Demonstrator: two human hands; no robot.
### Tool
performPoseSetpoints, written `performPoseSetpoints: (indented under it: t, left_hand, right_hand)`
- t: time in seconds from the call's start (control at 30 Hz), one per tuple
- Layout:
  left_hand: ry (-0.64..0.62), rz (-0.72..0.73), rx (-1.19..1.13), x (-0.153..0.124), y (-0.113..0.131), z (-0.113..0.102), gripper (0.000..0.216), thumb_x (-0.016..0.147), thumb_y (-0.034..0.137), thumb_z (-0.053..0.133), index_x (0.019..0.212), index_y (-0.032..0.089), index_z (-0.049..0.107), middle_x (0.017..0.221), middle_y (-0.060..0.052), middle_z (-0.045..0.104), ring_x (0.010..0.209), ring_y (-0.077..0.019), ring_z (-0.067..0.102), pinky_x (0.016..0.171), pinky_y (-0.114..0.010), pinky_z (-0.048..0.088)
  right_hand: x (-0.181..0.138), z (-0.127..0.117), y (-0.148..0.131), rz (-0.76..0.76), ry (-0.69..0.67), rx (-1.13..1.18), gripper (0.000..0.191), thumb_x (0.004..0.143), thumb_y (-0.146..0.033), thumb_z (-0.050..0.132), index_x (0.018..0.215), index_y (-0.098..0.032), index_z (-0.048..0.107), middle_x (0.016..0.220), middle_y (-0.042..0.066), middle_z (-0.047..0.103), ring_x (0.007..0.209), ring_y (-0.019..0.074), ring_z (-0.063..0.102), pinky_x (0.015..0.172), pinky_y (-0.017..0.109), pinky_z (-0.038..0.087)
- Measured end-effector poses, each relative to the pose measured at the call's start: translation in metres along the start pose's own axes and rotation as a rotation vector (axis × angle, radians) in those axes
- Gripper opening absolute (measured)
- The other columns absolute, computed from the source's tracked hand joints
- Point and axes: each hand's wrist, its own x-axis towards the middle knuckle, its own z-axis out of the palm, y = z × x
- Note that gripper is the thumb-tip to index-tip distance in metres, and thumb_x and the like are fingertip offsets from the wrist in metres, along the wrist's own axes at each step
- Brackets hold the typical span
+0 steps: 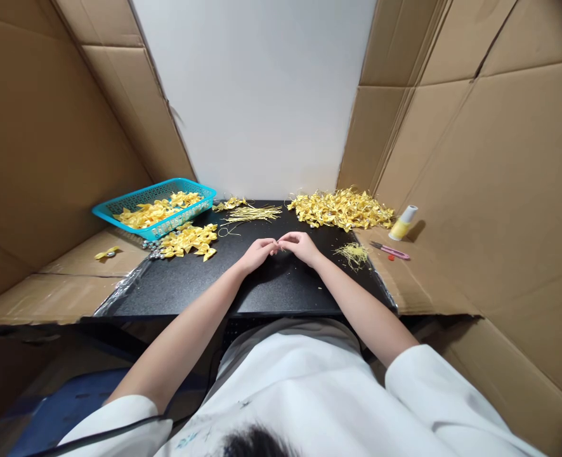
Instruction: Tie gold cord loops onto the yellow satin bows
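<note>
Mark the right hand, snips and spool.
Right hand (pixel 300 246): head view, on the back of it.
Snips (pixel 401 255): head view, on the pink handle.
Spool (pixel 399 228): head view, on the yellow winding.

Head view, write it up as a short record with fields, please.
Hands: left hand and right hand, fingertips close together above the black tabletop
Between fingertips: too small to tell
Left side: turquoise basket of yellow pieces, yellow cluster beside it
Back middle: thin yellow strands
Right side: large yellow heap, yellow clippings, pink-handled snips
</note>
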Motion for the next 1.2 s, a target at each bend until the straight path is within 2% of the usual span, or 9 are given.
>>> performPoseSetpoints:
  t: [0.17,0.37,0.7,1.0,1.2]
  left_hand:
    - [-0.038,0.041,0.113,-0.002,-0.002,0.000,0.032,0.077,0.043,0.050,0.056,0.018,0.050,0.055,0.003,0.046,0.060,-0.0138,0.041,0.061,-0.027,0.034]
    - [-0.041,0.091,0.207,-0.004,0.003,-0.001,0.031,0.079,0.041,0.048,0.057,0.020,0.051,0.061,0.000,0.054,0.069,-0.0175,0.047,0.070,-0.028,0.037]
    - [-0.022,0.107,0.228,-0.004,0.003,-0.001,0.029,0.080,0.037,0.044,0.057,0.020,0.046,0.061,0.001,0.049,0.067,-0.0160,0.046,0.069,-0.028,0.037]
    - [0.048,0.094,0.256,-0.003,0.002,-0.003,0.026,0.078,0.034,0.039,0.057,0.020,0.038,0.058,0.003,0.039,0.064,-0.0148,0.041,0.064,-0.027,0.034]
    - [0.052,0.089,0.329,-0.002,0.004,-0.007,0.026,0.079,0.033,0.039,0.057,0.020,0.041,0.060,0.002,0.045,0.067,-0.0159,0.044,0.068,-0.028,0.037]
  right_hand:
    - [0.000,-0.003,-0.002,0.185,-0.057,0.099,0.014,0.067,-0.021,0.073,0.067,-0.017,0.060,0.058,-0.001,0.066,0.055,0.0108,0.064,0.054,0.020,0.048]
    - [-0.002,-0.002,-0.007,0.304,-0.127,0.163,0.012,0.070,-0.014,0.068,0.066,-0.017,0.057,0.057,0.001,0.068,0.052,0.0117,0.066,0.048,0.018,0.047]
    - [-0.005,-0.002,-0.013,0.355,-0.124,0.207,0.015,0.067,-0.004,0.062,0.066,-0.017,0.055,0.058,0.000,0.070,0.054,0.0111,0.066,0.053,0.018,0.048]
    - [-0.007,-0.003,-0.018,0.385,-0.120,0.208,0.016,0.068,-0.004,0.058,0.064,-0.018,0.052,0.053,-0.001,0.069,0.052,0.0102,0.065,0.053,0.017,0.047]
    - [-0.007,-0.004,-0.018,0.389,-0.111,0.205,0.016,0.067,-0.005,0.059,0.063,-0.018,0.051,0.052,-0.001,0.069,0.050,0.0092,0.064,0.053,0.016,0.047]
